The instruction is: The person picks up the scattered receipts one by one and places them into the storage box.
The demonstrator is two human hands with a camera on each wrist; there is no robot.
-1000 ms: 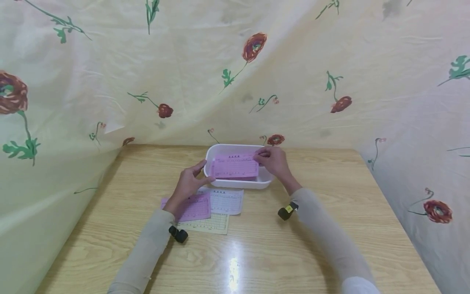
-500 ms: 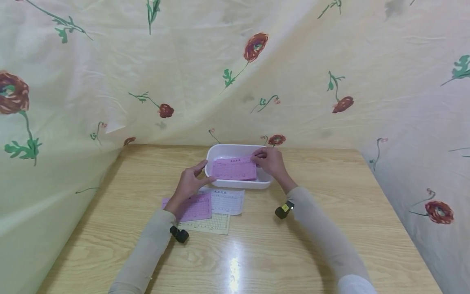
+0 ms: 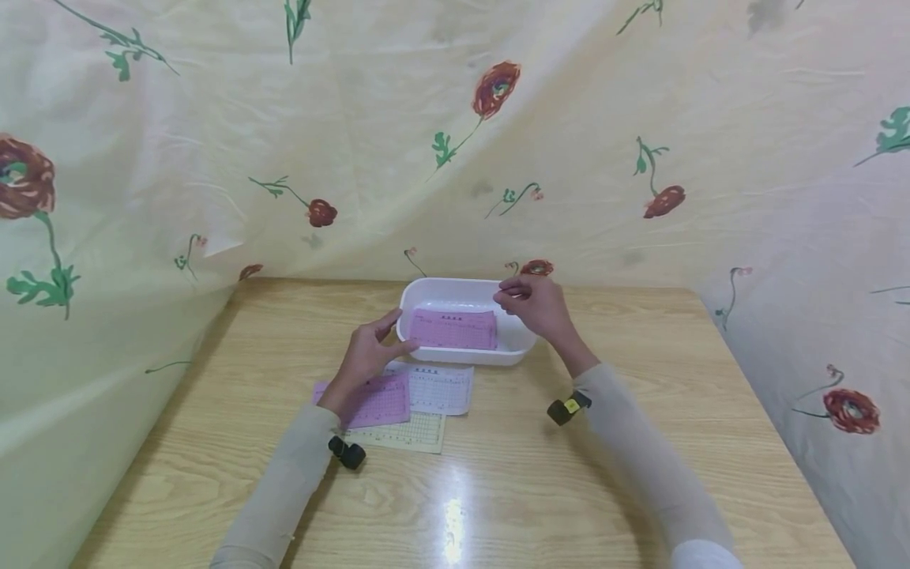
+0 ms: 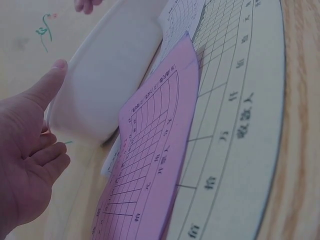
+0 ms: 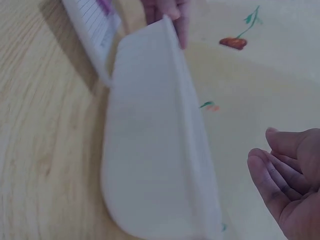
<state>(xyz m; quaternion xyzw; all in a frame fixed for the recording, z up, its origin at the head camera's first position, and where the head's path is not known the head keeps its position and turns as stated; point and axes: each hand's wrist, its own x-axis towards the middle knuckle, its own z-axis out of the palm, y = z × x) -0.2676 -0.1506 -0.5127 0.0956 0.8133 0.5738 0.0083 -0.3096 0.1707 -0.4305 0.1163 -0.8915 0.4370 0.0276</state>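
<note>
A white plastic tray [image 3: 469, 357] stands at the far side of the table, with a pink form slip [image 3: 453, 330] lying inside toward its left. My left hand [image 3: 364, 356] holds the tray's left end, thumb at the near rim and fingers along the side. My right hand [image 3: 536, 304] is over the tray's right end with bent, relaxed fingers; in the right wrist view nothing shows between thumb and fingers. Below the left hand, a purple-pink slip [image 3: 384, 401] overlaps a white slip [image 3: 442, 391] and a pale yellow slip [image 3: 419, 433].
The wood-grain table [image 3: 512, 490] reaches back to a flower-patterned cloth [image 3: 384, 142] that hangs behind and along both sides. A black wrist camera is strapped to each sleeve. The tray's far side stands close to the cloth.
The right hand has let go of the pink slip, which now lies flat in the tray, and has drawn back slightly up and right. The left hand stays on the tray.
</note>
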